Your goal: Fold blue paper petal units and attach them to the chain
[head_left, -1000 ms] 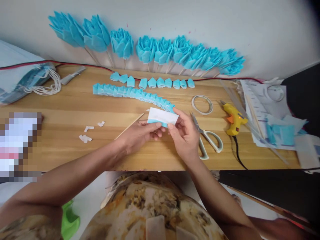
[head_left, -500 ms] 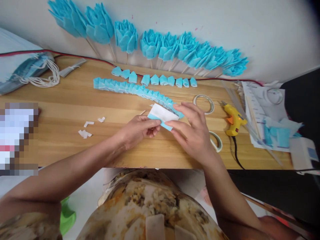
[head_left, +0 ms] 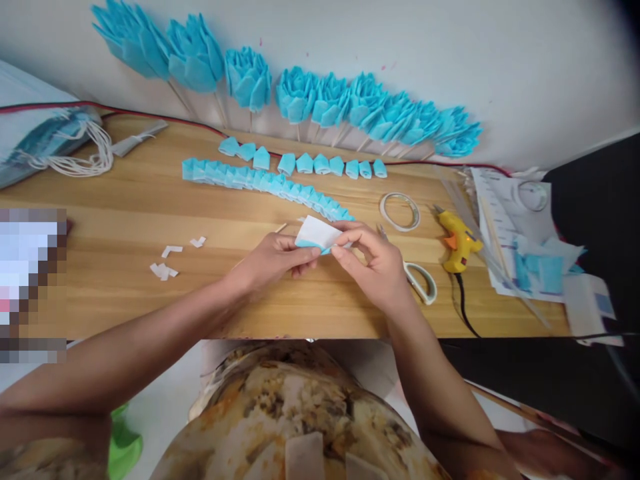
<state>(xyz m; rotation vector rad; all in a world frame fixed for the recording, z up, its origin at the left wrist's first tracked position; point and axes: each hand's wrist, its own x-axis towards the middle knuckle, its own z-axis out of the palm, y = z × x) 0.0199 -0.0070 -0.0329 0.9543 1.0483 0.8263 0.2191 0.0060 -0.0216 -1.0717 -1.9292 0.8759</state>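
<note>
Both hands hold one small folded piece of fabric [head_left: 316, 235], white on top with a blue edge, just above the wooden table [head_left: 125, 220]. My left hand [head_left: 273, 261] pinches its left end. My right hand [head_left: 373, 263] pinches its right end with fingers curled. A thin wooden stick [head_left: 281, 228] peeks out from behind my left hand. Directly behind the piece lies a long row of overlapping blue folded petals [head_left: 260, 181], and behind that a row of separate blue petals [head_left: 305, 163].
Blue fabric flowers on sticks [head_left: 300, 97] lean on the wall. Right of my hands lie scissors [head_left: 419, 279], a tape roll [head_left: 399, 211], a yellow glue gun [head_left: 459, 243] and papers [head_left: 525, 233]. White scraps [head_left: 165, 267] and face masks [head_left: 55, 143] lie at left.
The fabric piece has been folded narrower between my hands. My right hand's fingers, stretched over it before, have curled into a pinch at its right end. The view shifted slightly.
</note>
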